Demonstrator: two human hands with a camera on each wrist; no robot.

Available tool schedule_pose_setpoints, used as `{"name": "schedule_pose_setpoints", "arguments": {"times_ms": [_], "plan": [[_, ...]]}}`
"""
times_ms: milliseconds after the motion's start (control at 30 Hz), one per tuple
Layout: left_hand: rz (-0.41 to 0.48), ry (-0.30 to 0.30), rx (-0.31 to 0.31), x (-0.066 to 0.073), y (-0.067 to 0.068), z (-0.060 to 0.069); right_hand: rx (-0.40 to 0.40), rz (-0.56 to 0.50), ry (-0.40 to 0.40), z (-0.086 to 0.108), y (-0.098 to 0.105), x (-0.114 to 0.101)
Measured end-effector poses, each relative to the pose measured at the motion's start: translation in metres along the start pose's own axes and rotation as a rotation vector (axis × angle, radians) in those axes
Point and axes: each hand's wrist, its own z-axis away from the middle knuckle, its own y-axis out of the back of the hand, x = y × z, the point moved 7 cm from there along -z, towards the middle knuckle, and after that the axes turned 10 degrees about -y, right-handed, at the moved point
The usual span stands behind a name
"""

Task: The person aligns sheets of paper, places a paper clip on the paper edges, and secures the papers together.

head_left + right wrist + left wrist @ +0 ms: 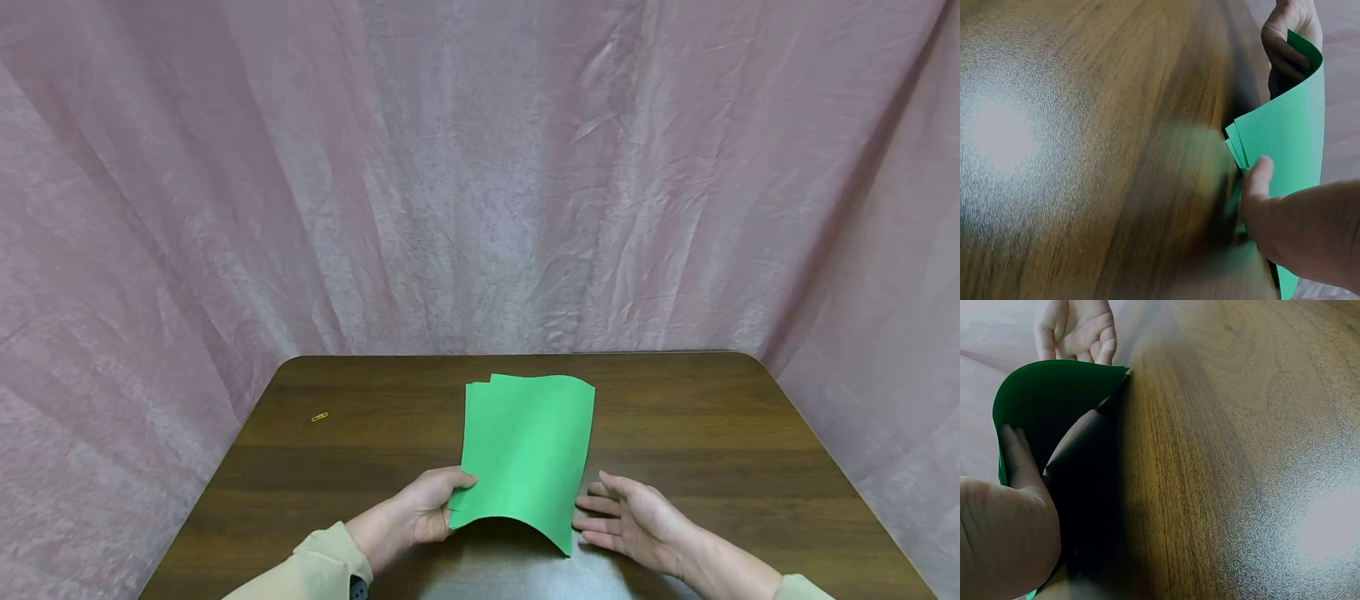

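Note:
A loose stack of green paper sheets (528,458) is held bowed above the table, its sheets slightly out of line at the corners. My left hand (431,504) pinches the left edge, thumb on top; in the left wrist view the fingers (1019,456) reach underneath. Beside the right edge is my right hand (633,525), fingers extended and spread, palm turned toward the sheets. The right wrist view has its thumb (1261,175) close to the paper's offset corners; whether it touches cannot be told.
A yellow paper clip (320,417) lies on the brown wooden table (705,417), toward the back left. Pink curtains (480,183) hang behind the table and along its sides. Light glares off the tabletop near the front edge.

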Motion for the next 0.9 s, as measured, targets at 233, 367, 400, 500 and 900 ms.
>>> {"name": "schedule_pose_setpoints", "arguments": {"times_ms": [233, 367, 400, 500, 900], "plan": [[0.039, 0.005, 0.004, 0.001, 0.001, 0.001, 0.104, 0.004, 0.002, -0.01, 0.003, 0.001], [0.032, 0.003, 0.01, 0.001, 0.004, 0.002, 0.228, -0.001, 0.024, -0.017, 0.008, -0.001], [0.027, 0.002, 0.01, 0.001, 0.004, 0.001, 0.263, -0.003, 0.039, -0.018, 0.01, -0.002], [0.011, -0.003, 0.002, 0.001, 0.006, 0.001, 0.332, 0.004, 0.062, -0.021, 0.015, -0.007], [-0.108, 0.013, -0.014, -0.009, 0.006, 0.001, 0.19, 0.033, 0.131, -0.05, 0.029, -0.024]]}}
